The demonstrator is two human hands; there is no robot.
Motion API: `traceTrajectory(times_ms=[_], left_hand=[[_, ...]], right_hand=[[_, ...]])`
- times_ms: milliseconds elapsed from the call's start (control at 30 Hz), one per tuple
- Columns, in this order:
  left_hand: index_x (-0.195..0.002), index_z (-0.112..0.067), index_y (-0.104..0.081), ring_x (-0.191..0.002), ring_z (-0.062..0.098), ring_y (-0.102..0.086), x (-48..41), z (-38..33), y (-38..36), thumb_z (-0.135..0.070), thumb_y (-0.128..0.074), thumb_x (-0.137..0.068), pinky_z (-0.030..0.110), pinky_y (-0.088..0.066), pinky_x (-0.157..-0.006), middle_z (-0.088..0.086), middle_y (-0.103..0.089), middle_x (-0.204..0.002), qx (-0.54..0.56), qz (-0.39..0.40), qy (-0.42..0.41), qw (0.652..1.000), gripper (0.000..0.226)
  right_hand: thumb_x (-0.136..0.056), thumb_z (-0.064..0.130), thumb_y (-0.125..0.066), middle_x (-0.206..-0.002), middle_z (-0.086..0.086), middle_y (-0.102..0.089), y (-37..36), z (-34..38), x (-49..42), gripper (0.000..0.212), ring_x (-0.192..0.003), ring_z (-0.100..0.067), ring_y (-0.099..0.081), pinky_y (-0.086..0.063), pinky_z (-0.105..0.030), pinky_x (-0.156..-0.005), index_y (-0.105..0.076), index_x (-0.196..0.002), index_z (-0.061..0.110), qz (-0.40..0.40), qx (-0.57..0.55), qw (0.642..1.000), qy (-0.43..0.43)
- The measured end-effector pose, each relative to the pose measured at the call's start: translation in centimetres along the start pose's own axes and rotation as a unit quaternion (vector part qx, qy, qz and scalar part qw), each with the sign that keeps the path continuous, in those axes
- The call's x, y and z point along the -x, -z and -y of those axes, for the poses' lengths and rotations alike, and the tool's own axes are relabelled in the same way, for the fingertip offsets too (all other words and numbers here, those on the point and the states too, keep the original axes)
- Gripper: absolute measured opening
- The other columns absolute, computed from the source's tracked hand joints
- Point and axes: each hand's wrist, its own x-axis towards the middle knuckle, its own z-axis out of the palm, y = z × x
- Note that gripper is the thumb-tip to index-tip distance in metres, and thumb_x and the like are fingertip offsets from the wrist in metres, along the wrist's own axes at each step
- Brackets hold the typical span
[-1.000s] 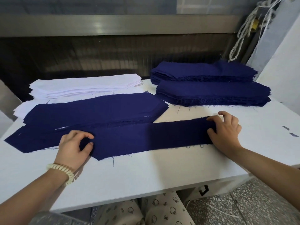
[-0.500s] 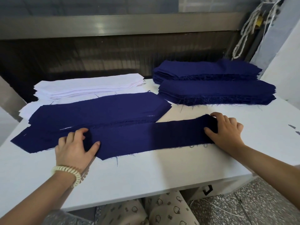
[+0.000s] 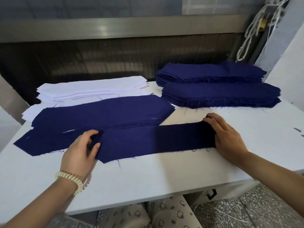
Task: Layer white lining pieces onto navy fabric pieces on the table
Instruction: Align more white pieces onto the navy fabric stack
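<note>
A long navy fabric piece (image 3: 154, 140) lies across the front of the white table (image 3: 148, 183). My left hand (image 3: 80, 150) pinches its left end between thumb and fingers. My right hand (image 3: 225, 137) holds its right end, fingers curled over the edge. Behind it, more navy pieces (image 3: 102, 114) lie spread over white ones on the left. A stack of white lining pieces (image 3: 92, 89) sits at the back left. Two stacks of navy pieces (image 3: 220, 94) stand at the back right.
A dark ribbed wall with a metal rail runs behind the table. White cords (image 3: 253, 28) hang at the upper right. Small fabric scraps (image 3: 297, 130) lie near the right edge. A drawer handle (image 3: 212, 194) shows under the table front.
Both hands have kept hold of the front navy piece. My left hand has gone from pressing flat to pinching the left end, which has shifted a little to the right.
</note>
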Motion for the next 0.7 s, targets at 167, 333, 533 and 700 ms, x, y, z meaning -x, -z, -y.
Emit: traceTrajectory(times_ms=[167, 333, 533, 700], left_hand=[[-0.108, -0.024, -0.059, -0.079, 0.019, -0.055, -0.3, 0.4, 0.0, -0.012, -0.065, -0.086, 0.023, -0.04, -0.072, -0.006, -0.053, -0.086, 0.092, -0.037, 0.022, 0.995, 0.026], [-0.09, -0.049, -0.055, -0.083, -0.003, -0.053, -0.9, 0.4, 0.2, -0.009, -0.062, -0.088, 0.001, -0.039, -0.075, -0.032, -0.056, -0.091, 0.228, -0.084, 0.057, 0.968, 0.041], [-0.085, -0.043, -0.06, -0.077, -0.008, -0.054, -2.6, 0.3, 0.2, -0.009, -0.06, -0.089, 0.013, -0.046, -0.07, -0.02, -0.054, -0.084, 0.381, -0.2, 0.128, 0.893, 0.034], [-0.086, -0.033, -0.061, -0.075, -0.001, -0.06, -4.8, 0.6, 1.1, -0.007, -0.058, -0.09, 0.012, -0.05, -0.062, -0.006, -0.057, -0.093, 0.52, -0.256, 0.221, 0.784, 0.026]], right_hand=[[-0.087, -0.013, -0.044, -0.141, -0.005, -0.041, -0.2, -0.4, 0.0, 0.046, -0.121, -0.03, -0.048, -0.038, -0.034, -0.101, -0.052, -0.128, 0.007, -0.009, -0.039, 0.999, 0.036], [-0.078, -0.027, -0.045, -0.128, -0.014, -0.051, -0.4, -0.8, -0.1, 0.046, -0.116, -0.03, -0.051, -0.035, -0.021, -0.101, -0.061, -0.113, -0.002, -0.087, -0.068, 0.993, 0.038], [-0.074, -0.032, -0.043, -0.116, -0.02, -0.056, -0.4, 0.4, -2.6, 0.044, -0.11, -0.022, -0.049, -0.03, -0.008, -0.099, -0.063, -0.101, -0.005, -0.184, -0.107, 0.977, 0.033], [-0.077, -0.028, -0.04, -0.112, -0.012, -0.053, -0.7, 2.9, -6.4, 0.041, -0.106, -0.007, -0.043, -0.031, -0.004, -0.095, -0.062, -0.101, -0.003, -0.215, -0.163, 0.962, 0.03]])
